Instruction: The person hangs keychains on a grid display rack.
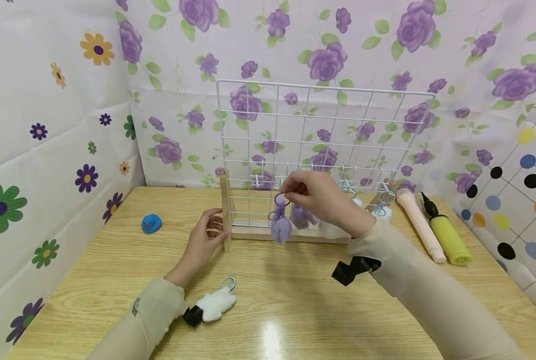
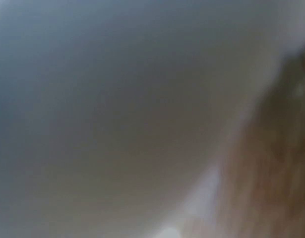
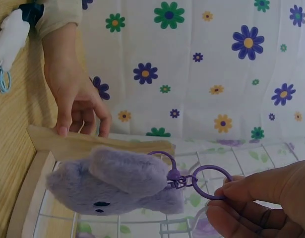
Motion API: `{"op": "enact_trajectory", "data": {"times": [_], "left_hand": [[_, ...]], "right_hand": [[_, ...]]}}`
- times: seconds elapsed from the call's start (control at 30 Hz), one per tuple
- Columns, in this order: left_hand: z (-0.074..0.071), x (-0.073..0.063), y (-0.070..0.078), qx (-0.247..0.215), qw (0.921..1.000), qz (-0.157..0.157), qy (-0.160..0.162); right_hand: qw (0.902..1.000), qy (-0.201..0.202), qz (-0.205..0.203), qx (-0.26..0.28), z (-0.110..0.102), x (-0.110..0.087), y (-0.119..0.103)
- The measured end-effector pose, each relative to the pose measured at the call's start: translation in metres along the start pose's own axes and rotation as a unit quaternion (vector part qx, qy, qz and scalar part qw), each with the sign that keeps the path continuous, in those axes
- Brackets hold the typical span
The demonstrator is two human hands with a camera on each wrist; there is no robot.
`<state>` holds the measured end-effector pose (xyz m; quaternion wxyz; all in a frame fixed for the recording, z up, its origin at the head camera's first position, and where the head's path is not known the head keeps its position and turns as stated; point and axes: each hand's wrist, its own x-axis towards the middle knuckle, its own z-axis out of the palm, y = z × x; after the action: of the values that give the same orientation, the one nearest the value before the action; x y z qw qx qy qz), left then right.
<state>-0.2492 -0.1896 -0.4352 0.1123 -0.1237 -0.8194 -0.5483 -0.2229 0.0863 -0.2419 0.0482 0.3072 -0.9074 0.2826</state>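
Note:
My right hand [image 1: 315, 197] pinches the purple ring [image 3: 212, 182] of a purple plush keychain [image 1: 281, 227] between thumb and fingertips. The plush hangs from that ring in front of the white wire grid rack [image 1: 313, 115], close to its lower hooks. In the right wrist view its furry body lies sideways, with dark eyes showing. At the rack's left end, my left hand [image 1: 204, 235] holds the wooden side post [image 1: 225, 210], thumb and curled fingers against the wood. A white plush keychain [image 1: 215, 304] with a light blue ring lies beside my left wrist. The left wrist view is only blur.
Another purple plush [image 1: 301, 217] and white plushes [image 1: 382, 212] hang along the rack's lower part. A blue toy duck [image 1: 151, 223] sits to the left on the wooden table [image 1: 268, 280]. Rightward lie a pale pink microphone-shaped stick [image 1: 421, 225] and a yellow-green pump [image 1: 450, 240].

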Motion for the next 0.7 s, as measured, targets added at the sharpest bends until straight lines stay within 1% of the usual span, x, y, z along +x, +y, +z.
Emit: {"op": "enact_trajectory", "data": {"times": [0.23, 0.43, 0.7], "left_hand": [[0.000, -0.001, 0.002, 0.000, 1.0000, 0.004, 0.002], [0.000, -0.001, 0.001, -0.008, 1.0000, 0.002, 0.002], [0.000, 0.000, 0.000, -0.004, 1.0000, -0.003, 0.002]], "right_hand": [[0.9997, 0.011, 0.004, -0.021, -0.003, 0.008, 0.005], [0.9990, 0.016, 0.007, -0.042, -0.003, 0.014, 0.007], [0.9984, 0.001, 0.010, -0.055, -0.003, 0.020, 0.012]]}}
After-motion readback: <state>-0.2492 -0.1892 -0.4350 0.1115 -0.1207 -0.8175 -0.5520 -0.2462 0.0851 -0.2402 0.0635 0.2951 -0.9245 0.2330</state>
